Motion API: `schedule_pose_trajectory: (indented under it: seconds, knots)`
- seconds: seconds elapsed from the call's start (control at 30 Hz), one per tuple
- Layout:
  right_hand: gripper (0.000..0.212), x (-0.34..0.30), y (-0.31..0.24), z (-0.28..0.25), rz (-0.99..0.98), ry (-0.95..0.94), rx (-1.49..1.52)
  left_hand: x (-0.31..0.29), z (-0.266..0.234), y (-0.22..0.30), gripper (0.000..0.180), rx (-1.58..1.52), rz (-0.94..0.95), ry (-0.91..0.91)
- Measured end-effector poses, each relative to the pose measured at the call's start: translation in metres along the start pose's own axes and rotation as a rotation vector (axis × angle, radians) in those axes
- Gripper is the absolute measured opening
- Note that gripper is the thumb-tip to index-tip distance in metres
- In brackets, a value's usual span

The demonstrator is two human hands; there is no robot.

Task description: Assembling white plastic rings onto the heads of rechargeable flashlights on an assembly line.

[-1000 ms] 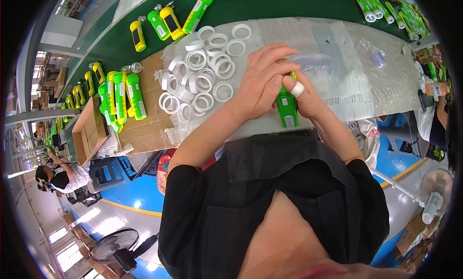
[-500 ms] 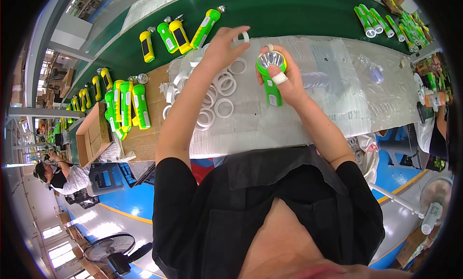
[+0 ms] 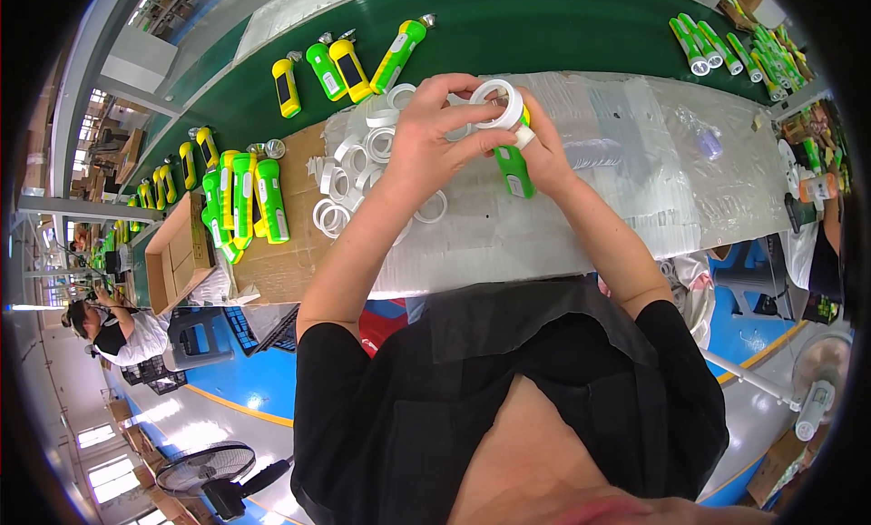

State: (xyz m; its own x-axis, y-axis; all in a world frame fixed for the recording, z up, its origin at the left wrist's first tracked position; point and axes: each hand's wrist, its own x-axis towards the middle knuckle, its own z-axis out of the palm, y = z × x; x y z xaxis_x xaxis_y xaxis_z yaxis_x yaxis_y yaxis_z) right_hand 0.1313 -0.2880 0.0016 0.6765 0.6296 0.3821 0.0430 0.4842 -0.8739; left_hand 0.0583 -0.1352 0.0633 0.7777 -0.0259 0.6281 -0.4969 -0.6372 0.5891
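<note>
My left hand [image 3: 437, 130] pinches a white plastic ring [image 3: 498, 104] between thumb and fingers, over the head of a flashlight. That green and yellow flashlight [image 3: 514, 169] is gripped in my right hand [image 3: 543, 153], its handle pointing down toward me. The ring and my fingers hide most of the reflector, so I cannot tell whether the ring touches it. White tape wraps fingers of my right hand. More white rings [image 3: 341, 182] lie loose on the plastic-covered surface, beside and under my left forearm.
Several flashlights [image 3: 241, 198] lie piled on cardboard at the left, near an open carton [image 3: 177, 253]. Others rest on the green belt [image 3: 544, 26] across the far side, with more [image 3: 699, 46] at far right. A crumpled clear bag [image 3: 708, 142] lies on the right. Another person [image 3: 118, 325] works at far left.
My left hand has carried the white ring rightward and down to the flashlight's head, which it now covers. My right hand still holds the flashlight in nearly the same place.
</note>
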Motion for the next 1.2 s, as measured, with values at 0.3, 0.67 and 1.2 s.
schedule_pose_trajectory:
  seconds: [0.3,0.67,1.2]
  knots:
    - [0.048,0.002,-0.032,-0.024,-0.134,-0.067,-0.208,0.004,0.001,0.005,0.034,0.017,0.014,-0.105]
    - [0.041,0.043,-0.142,-0.042,-0.049,-0.627,-1.16,0.008,0.036,0.018,0.039,-0.098,-0.124,-0.249]
    - [0.058,0.053,-0.139,-0.017,0.363,-0.428,-1.614,0.011,0.049,0.01,0.037,-0.121,-0.09,-0.149]
